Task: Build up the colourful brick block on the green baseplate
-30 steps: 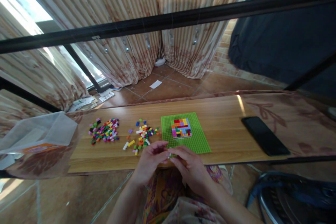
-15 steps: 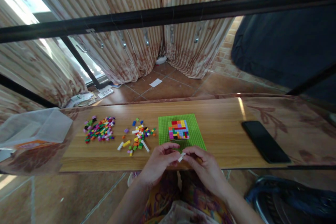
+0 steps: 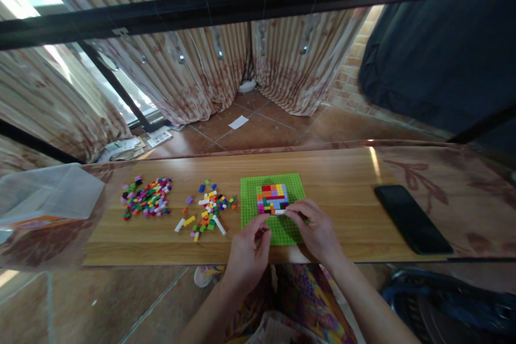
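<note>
A low block of multicoloured toy bricks [image 3: 273,197] sits on the green baseplate [image 3: 250,188]. At its front edge is a white brick [image 3: 279,212], its right end pinched between the thumb and forefinger of my right hand [image 3: 318,231]. Whether the white brick is pressed onto the others I cannot tell. My left hand [image 3: 249,250] is just in front of the block's left corner, thumb and forefinger curved and apart, with nothing seen between them. The forefinger's tip is close to the brick's left end.
Loose bricks [image 3: 212,207] lie scattered left of the baseplate, with a denser pile [image 3: 149,199] farther left. A translucent plastic bin [image 3: 52,193] stands at the far left. On the right of the wooden board [image 3: 342,199] lies a black phone [image 3: 411,217].
Both hands have moved forward from the board's front edge to the brick block. The white brick has gone from between both hands to the block's front edge; my left fingers have come apart.
</note>
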The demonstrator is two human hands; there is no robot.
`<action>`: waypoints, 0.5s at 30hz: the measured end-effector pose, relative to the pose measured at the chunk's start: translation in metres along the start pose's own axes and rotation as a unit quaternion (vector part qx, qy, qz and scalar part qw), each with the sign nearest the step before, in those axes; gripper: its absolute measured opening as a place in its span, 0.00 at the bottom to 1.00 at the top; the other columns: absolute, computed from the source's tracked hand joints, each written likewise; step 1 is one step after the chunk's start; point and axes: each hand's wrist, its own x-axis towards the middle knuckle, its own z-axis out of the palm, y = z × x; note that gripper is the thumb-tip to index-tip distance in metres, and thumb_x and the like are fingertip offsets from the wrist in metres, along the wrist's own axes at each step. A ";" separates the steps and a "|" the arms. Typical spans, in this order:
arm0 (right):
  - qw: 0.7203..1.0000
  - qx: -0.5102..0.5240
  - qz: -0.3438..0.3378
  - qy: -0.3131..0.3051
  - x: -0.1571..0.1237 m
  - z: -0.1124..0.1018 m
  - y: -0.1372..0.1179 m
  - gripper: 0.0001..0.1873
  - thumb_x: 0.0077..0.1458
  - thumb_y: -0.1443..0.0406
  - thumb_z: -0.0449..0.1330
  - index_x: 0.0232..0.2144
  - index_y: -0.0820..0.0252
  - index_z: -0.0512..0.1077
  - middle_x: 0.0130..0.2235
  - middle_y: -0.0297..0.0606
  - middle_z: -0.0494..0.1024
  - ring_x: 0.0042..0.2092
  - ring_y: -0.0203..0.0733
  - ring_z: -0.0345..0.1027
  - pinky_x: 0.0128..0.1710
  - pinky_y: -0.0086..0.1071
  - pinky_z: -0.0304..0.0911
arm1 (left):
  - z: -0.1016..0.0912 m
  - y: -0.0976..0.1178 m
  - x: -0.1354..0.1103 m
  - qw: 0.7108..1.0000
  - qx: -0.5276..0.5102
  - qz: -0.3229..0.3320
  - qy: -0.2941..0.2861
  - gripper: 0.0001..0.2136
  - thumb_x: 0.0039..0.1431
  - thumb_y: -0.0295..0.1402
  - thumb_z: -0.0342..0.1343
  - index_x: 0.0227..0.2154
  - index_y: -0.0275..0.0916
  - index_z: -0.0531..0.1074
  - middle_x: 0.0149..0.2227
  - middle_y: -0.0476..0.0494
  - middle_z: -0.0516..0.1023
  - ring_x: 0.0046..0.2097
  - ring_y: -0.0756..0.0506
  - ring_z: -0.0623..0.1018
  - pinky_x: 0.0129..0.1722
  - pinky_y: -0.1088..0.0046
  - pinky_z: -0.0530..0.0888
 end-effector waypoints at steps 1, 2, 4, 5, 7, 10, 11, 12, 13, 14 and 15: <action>1.000 -0.002 -0.002 0.000 0.000 0.001 0.001 0.10 0.59 0.60 0.58 0.32 0.56 0.77 0.34 0.37 0.77 0.37 0.39 0.72 0.38 0.32 0.67 | 0.003 -0.001 -0.002 1.000 0.025 0.019 -0.005 0.16 0.61 0.31 0.49 0.51 0.42 0.69 0.37 0.44 0.78 0.38 0.47 0.77 0.41 0.70 0.74; 1.000 -0.006 -0.003 0.000 0.001 0.002 0.001 0.10 0.59 0.60 0.58 0.32 0.56 0.77 0.34 0.37 0.76 0.37 0.39 0.72 0.38 0.32 0.67 | 0.006 -0.003 -0.003 0.998 0.050 0.038 -0.011 0.17 0.62 0.31 0.48 0.54 0.41 0.68 0.38 0.43 0.78 0.39 0.46 0.77 0.42 0.70 0.74; 1.000 -0.016 -0.004 0.001 0.000 0.002 0.003 0.10 0.59 0.60 0.58 0.32 0.56 0.77 0.35 0.37 0.76 0.37 0.39 0.72 0.39 0.32 0.68 | 0.012 -0.006 -0.005 0.992 0.103 0.072 -0.026 0.20 0.62 0.30 0.47 0.58 0.40 0.64 0.41 0.40 0.78 0.42 0.45 0.77 0.44 0.67 0.74; 1.000 -0.022 -0.004 -0.001 0.000 0.003 0.004 0.10 0.59 0.60 0.58 0.32 0.56 0.78 0.35 0.38 0.76 0.38 0.39 0.72 0.39 0.32 0.68 | 0.015 -0.007 -0.005 0.987 0.128 0.087 -0.036 0.21 0.63 0.30 0.46 0.59 0.40 0.62 0.42 0.39 0.77 0.43 0.44 0.76 0.45 0.66 0.74; 0.999 -0.032 -0.006 -0.006 0.001 0.002 0.005 0.11 0.60 0.59 0.57 0.32 0.55 0.78 0.36 0.38 0.76 0.39 0.39 0.72 0.40 0.33 0.68 | 0.019 -0.009 -0.005 0.978 0.174 0.105 -0.052 0.23 0.63 0.30 0.45 0.62 0.39 0.58 0.43 0.38 0.77 0.44 0.42 0.76 0.45 0.64 0.74; 0.999 -0.043 -0.010 -0.013 0.002 0.001 0.006 0.12 0.60 0.59 0.56 0.32 0.55 0.78 0.37 0.38 0.76 0.39 0.39 0.72 0.41 0.33 0.68 | 0.025 -0.010 -0.003 0.962 0.239 0.117 -0.058 0.26 0.63 0.29 0.45 0.64 0.39 0.53 0.43 0.37 0.77 0.43 0.41 0.76 0.44 0.63 0.75; 0.999 -0.046 -0.012 -0.014 0.002 0.001 0.006 0.12 0.60 0.59 0.56 0.32 0.54 0.78 0.37 0.38 0.76 0.39 0.39 0.72 0.41 0.33 0.69 | 0.027 -0.011 -0.003 0.957 0.258 0.118 -0.057 0.27 0.63 0.29 0.44 0.65 0.39 0.52 0.42 0.38 0.77 0.43 0.41 0.76 0.43 0.63 0.75; 0.999 -0.049 -0.013 -0.016 0.002 0.001 0.006 0.12 0.60 0.59 0.56 0.32 0.54 0.78 0.37 0.38 0.76 0.39 0.39 0.72 0.41 0.33 0.69 | 0.029 -0.011 -0.002 0.953 0.274 0.120 -0.055 0.27 0.63 0.29 0.44 0.65 0.39 0.50 0.41 0.38 0.77 0.42 0.41 0.77 0.42 0.64 0.75; 0.998 -0.051 -0.016 -0.018 0.003 0.000 0.006 0.12 0.61 0.58 0.56 0.32 0.54 0.79 0.37 0.38 0.76 0.39 0.39 0.72 0.41 0.33 0.69 | 0.030 -0.012 -0.002 0.949 0.286 0.122 -0.052 0.27 0.63 0.29 0.44 0.66 0.39 0.49 0.40 0.38 0.77 0.41 0.42 0.77 0.41 0.65 0.74; 0.998 -0.053 -0.018 -0.019 0.002 0.000 0.006 0.12 0.61 0.58 0.56 0.33 0.54 0.79 0.37 0.38 0.76 0.39 0.39 0.72 0.41 0.33 0.69 | 0.031 -0.013 -0.002 0.946 0.294 0.125 -0.049 0.27 0.64 0.29 0.43 0.66 0.39 0.48 0.40 0.39 0.77 0.40 0.42 0.77 0.40 0.65 0.74; 0.998 -0.053 -0.021 -0.022 0.002 0.000 0.007 0.12 0.61 0.59 0.56 0.33 0.54 0.79 0.37 0.38 0.76 0.39 0.39 0.72 0.41 0.33 0.68 | 0.032 -0.013 -0.002 0.945 0.298 0.129 -0.046 0.28 0.64 0.29 0.43 0.66 0.39 0.47 0.40 0.39 0.77 0.40 0.42 0.77 0.40 0.66 0.74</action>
